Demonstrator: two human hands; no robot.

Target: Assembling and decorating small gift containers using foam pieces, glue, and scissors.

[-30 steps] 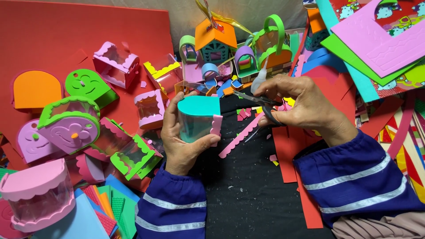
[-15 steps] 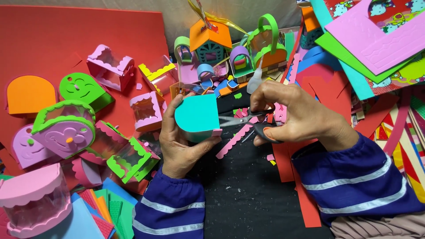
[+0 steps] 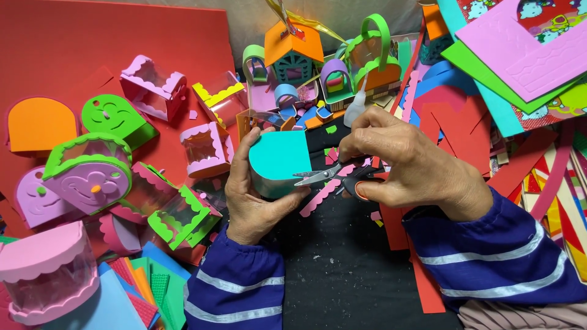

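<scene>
At the far left a pink scalloped foam box (image 3: 46, 272) with a clear wall sat on the red foam sheet (image 3: 67, 49), and above it lay an orange arched piece (image 3: 38, 124) and a green smiling-face piece (image 3: 113, 115). Just to their right stood a lilac arched box with a green scalloped rim (image 3: 88, 171), and further back a small pink open box (image 3: 153, 85).

Nearer the middle, the person's left hand (image 3: 251, 195) was wrapped around a teal foam piece (image 3: 280, 157) with a rounded top, thumb along its left edge and fingers curled under its lower edge, holding it upright over the black work surface (image 3: 342, 275). A small pair of scissors (image 3: 324, 176) met the teal piece at its lower right corner, blades slightly parted and pointing left. The right hand (image 3: 406, 162) gripped the scissors, fingers closed through the dark handles, with an orange-painted nail showing. A pink scalloped strip (image 3: 324, 194) lay beneath the blades on the black surface.

Behind the hands stood a little foam house with an orange roof (image 3: 295, 52), a green-handled arched basket (image 3: 374, 58) and a small glue bottle (image 3: 354, 110). At the far right, stacked foam sheets were piled up, a large pink sheet (image 3: 526, 46) on top.
</scene>
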